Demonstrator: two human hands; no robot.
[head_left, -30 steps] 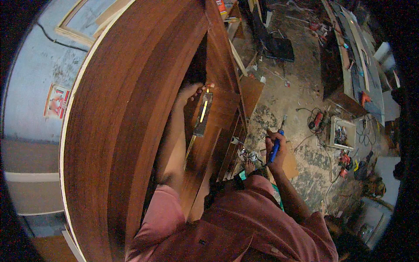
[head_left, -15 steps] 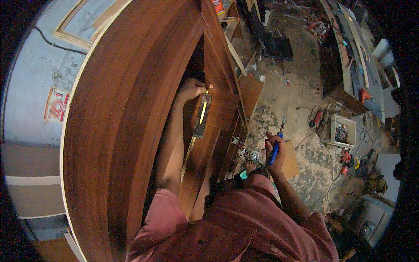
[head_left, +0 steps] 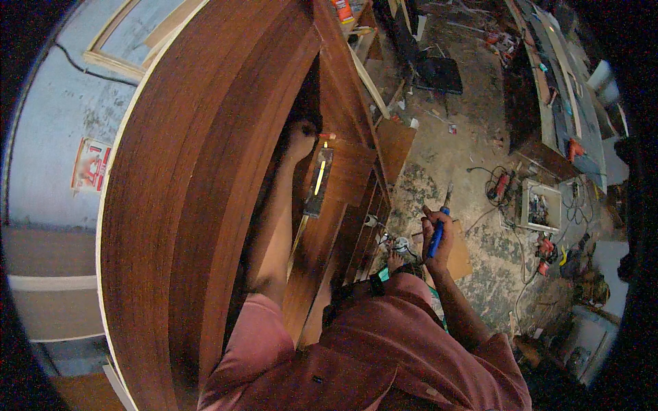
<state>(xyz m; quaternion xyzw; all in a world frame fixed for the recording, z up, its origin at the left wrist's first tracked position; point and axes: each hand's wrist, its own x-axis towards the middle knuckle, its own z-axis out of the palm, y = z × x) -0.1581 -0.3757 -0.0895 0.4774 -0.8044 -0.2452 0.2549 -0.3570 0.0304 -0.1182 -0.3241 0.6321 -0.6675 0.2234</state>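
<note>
My left forearm reaches along the dark brown wood-grain cabinet [head_left: 212, 137], and my left hand [head_left: 300, 140] is inside its shadowed opening. The fingers there are lost in the dark, so their grip does not show. Close by that hand, a narrow dark plate [head_left: 317, 195] with a bright yellow strip lies along the edge of a brown panel [head_left: 353, 164]. A small orange bit [head_left: 329, 136] sits just above the plate. Out to the right, over the floor, my right hand [head_left: 439, 236] is closed round the blue handle of a chisel [head_left: 436, 243], its blade pointing up and away.
A floor [head_left: 480, 240] strewn with scraps spreads to the right. On it are a red corded power tool [head_left: 502, 183], an open box of small parts [head_left: 541, 205] and loose cables. A long workbench [head_left: 569, 103] runs along the far right. A blue-grey wall [head_left: 48, 151] stands at left.
My left hand has drawn away from the top of the yellow-striped plate, deeper into the dark opening. My right hand, with the chisel, has shifted slightly right and down.
</note>
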